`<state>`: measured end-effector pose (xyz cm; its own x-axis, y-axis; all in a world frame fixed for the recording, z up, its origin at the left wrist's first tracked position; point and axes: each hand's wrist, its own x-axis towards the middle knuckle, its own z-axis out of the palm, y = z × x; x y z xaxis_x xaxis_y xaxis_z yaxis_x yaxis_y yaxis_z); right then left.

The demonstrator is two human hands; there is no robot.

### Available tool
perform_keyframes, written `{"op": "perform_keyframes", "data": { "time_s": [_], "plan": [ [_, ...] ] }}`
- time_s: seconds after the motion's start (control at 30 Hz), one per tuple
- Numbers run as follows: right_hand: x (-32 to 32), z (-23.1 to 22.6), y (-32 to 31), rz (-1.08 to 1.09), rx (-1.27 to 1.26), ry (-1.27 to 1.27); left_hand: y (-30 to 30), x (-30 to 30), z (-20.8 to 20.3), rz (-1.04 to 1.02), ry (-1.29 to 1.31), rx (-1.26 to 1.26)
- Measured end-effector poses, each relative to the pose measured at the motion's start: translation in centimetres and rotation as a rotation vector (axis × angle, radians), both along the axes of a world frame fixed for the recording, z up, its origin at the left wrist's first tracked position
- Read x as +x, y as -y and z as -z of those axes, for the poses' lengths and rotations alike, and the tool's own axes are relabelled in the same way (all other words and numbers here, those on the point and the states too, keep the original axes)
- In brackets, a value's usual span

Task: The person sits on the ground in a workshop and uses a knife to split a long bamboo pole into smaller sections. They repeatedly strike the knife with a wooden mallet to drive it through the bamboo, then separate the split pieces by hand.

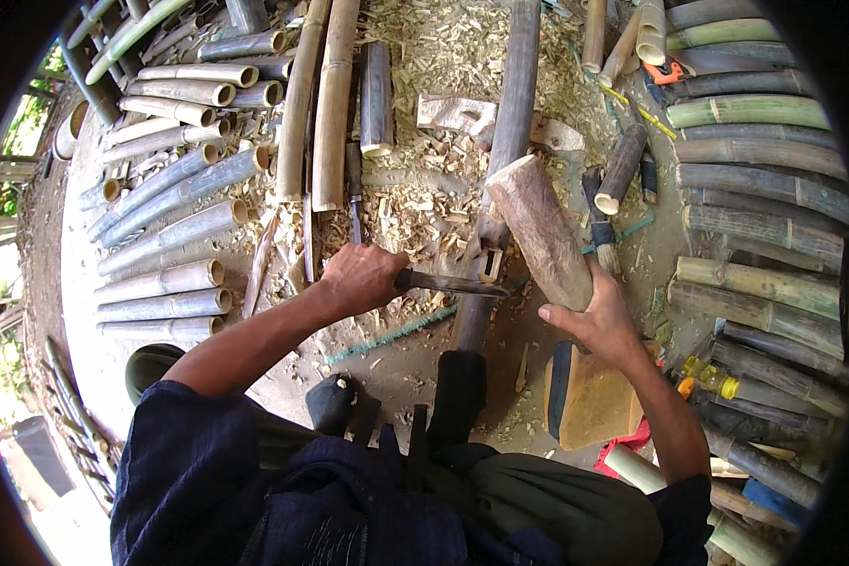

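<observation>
My left hand (363, 276) is closed round the dark handle of a knife (457, 284). Its blade lies across a long dark bamboo pole (517, 94), just below a pale cut opening (490, 264) in the pole's wall. To the right, my right hand (596, 316) grips the lower end of a thick, barked wooden club (542, 226). The club tilts up and left, its broad pale end over the pole. A dark-covered foot (457, 387) of mine rests at the near end of the pole. A chisel-like tool (355, 189) lies beyond my left hand.
Cut bamboo lengths (174, 278) lie in rows at left, and more bamboo pieces (759, 231) at right. Wood shavings (424, 57) cover the ground. A wooden block (594, 401), an orange-handled tool (665, 73), a brush (606, 236) and a yellow bottle (712, 377) are at right.
</observation>
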<state>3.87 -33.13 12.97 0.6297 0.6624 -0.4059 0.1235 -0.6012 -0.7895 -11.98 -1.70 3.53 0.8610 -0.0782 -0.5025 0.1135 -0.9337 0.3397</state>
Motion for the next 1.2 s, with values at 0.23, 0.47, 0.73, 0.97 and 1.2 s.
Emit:
{"op": "perform_keyframes", "data": {
  "time_s": [0.23, 0.47, 0.73, 0.97, 1.2],
  "plan": [
    [-0.2, -1.1, -0.2, -0.092, -0.17, 0.14, 0.0, 0.6, 0.3, 0.026, -0.035, 0.03],
    [4.3, 4.2, 1.3, -0.968, -0.048, 0.959, 0.1, 1.7, 0.8, 0.074, -0.065, 0.07],
    [2.0, 5.4, -0.6, -1.096, 0.348, 0.967, 0.2, 1.3, 1.1, 0.058, -0.076, 0.109],
    [-0.5, 3.1, -1.7, -1.069, 0.314, 0.889, 0.3, 0.9, 0.9, 0.039, -0.067, 0.127],
    [-1.2, 3.7, -1.2, -1.007, -0.015, 0.906, 0.3, 0.8, 0.5, 0.079, -0.114, 0.14]
  ]
}}
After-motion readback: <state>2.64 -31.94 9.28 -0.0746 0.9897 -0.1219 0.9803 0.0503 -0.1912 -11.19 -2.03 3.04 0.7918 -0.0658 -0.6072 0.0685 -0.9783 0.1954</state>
